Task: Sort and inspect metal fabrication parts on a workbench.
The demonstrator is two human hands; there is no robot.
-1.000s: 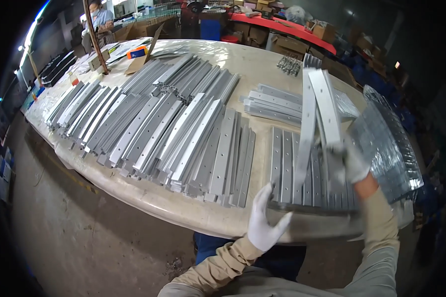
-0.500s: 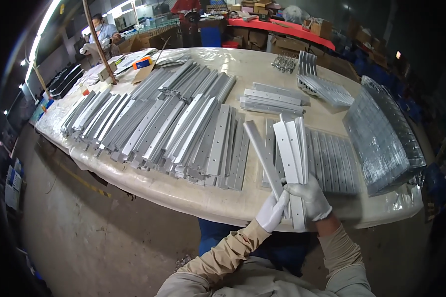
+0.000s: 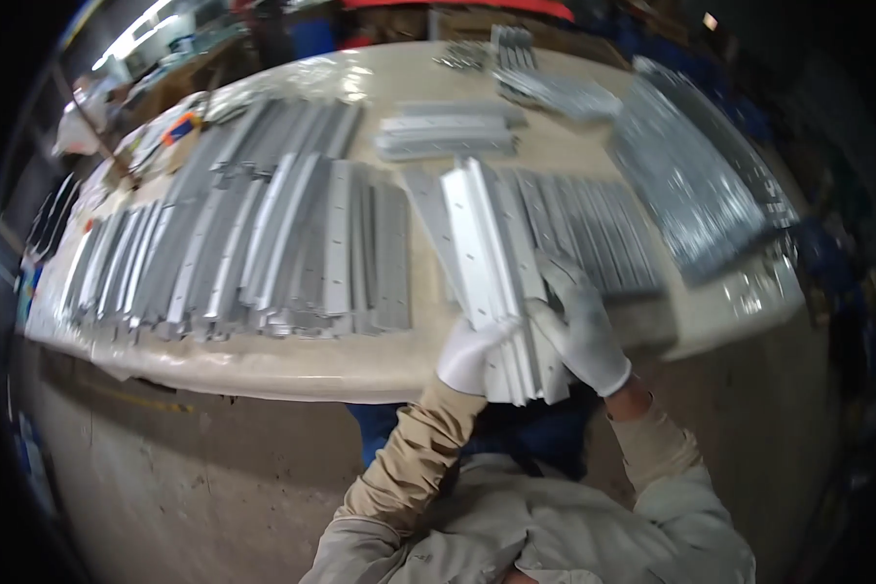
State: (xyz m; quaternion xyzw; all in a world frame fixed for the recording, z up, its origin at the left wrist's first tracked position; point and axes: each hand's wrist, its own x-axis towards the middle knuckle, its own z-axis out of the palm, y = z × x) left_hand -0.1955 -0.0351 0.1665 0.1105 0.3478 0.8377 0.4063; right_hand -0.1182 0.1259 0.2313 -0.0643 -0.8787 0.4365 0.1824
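Observation:
A bundle of silver aluminium profile strips (image 3: 477, 248) with small holes along their faces rises at a slant between my hands, over the table's front edge. My left hand (image 3: 474, 352), in a white glove, is closed around the bundle's lower left side. On the right side, my gloved right hand (image 3: 586, 331) has its thumb against the strips and its fingers curled by the outermost one; motion blur softens its fingertips. Behind the bundle lies a row of similar strips (image 3: 594, 234), partly hidden by it and by my right hand.
Large piles of metal strips (image 3: 253, 224) cover the table's left half. A small stack (image 3: 448, 131) lies beyond the bundle. Plastic-wrapped strips (image 3: 686, 180) stand at the right, with small metal parts (image 3: 460, 55) at the far edge. The pale table covering (image 3: 360, 365) shows in front.
The view has swung, shifting the table leftward and up. The separate strip in my left hand is now together with the bundle, and my right hand has moved to its outer right side.

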